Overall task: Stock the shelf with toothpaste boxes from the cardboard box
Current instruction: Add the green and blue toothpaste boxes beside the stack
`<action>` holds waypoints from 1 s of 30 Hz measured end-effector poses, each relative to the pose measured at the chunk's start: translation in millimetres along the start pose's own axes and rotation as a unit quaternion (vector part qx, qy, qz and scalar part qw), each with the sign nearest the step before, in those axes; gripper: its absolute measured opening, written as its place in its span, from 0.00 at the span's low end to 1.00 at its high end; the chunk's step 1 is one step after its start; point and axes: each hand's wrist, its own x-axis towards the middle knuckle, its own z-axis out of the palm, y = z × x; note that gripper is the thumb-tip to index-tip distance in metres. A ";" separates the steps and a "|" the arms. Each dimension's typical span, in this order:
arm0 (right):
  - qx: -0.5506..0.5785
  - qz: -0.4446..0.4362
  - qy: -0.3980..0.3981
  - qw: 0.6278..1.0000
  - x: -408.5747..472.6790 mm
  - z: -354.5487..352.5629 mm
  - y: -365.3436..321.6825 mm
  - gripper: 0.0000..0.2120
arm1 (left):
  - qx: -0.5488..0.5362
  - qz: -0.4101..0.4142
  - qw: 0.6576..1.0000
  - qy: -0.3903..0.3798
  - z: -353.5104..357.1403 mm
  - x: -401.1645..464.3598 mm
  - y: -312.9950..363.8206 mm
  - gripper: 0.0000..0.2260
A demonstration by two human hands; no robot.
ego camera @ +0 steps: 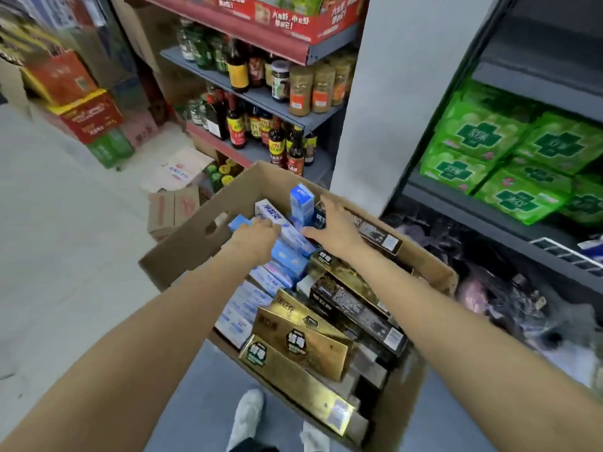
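Note:
An open cardboard box (182, 252) stands on the floor below me, packed with toothpaste boxes: gold ones (303, 347) at the near end, black ones (355, 308) on the right, pale blue and white ones (287, 252) toward the far left. Both arms reach into its far end. My left hand (257, 234) grips a blue-and-white toothpaste box (270, 216) lying on the pile. My right hand (332, 225) rests with spread fingers on the boxes, beside an upright blue box (301, 202) and over a dark one; its fingertips are hidden.
A dark shelf unit (489, 220) on the right holds green packs (509, 158), with dark bagged goods beneath. Sauce bottles (277, 141) fill grey shelves behind the box. Stacked cartons (88, 115) and flat cardboard (173, 207) lie at left. My shoes (248, 415) show below.

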 end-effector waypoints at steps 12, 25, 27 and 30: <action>0.007 0.066 0.152 0.986 63.8 40.8 0.7 0.14 | -0.074 0.146 0.986 -0.031 41.4 75.0 -67.8 0.27; 0.360 0.098 0.249 0.894 16.2 -29.4 -44.6 0.03 | -0.504 0.177 0.842 0.072 -40.1 41.1 -70.8 0.17; 0.399 0.105 0.263 0.872 4.6 -46.7 -46.4 0.03 | -0.528 0.161 0.831 0.072 -59.2 37.8 -52.7 0.18; 0.413 0.098 0.288 0.858 -18.4 -76.4 -45.4 0.04 | -0.575 0.172 0.798 0.057 -92.6 27.0 -19.4 0.23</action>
